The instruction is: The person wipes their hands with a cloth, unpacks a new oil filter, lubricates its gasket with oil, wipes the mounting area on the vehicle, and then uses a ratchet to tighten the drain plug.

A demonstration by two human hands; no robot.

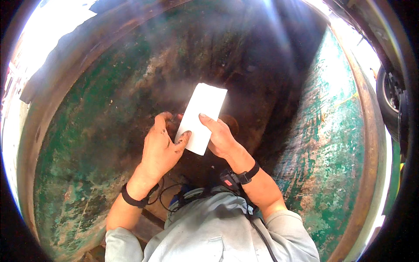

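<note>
A plain white folded sheet [202, 114], likely paper, is held up in front of me, tilted with its top leaning right. My right hand [221, 136] grips its right edge, the thumb lying flat across the face and the other fingers hidden behind. At the lower left corner, my left hand [160, 145] has its thumb on the sheet, while its other fingers curl toward the back edge and are partly hidden. Dark smudges mark the left fingers. Whether anything else sits behind the sheet, I cannot tell.
Around me is a worn green-painted surface [96, 131] with dark stains and a brown raised edge [355, 166]. A vehicle wheel [388, 98] shows at the far right. A thin black cable [163, 192] loops near my left wristband; a small black device [230, 178] sits at my right wrist.
</note>
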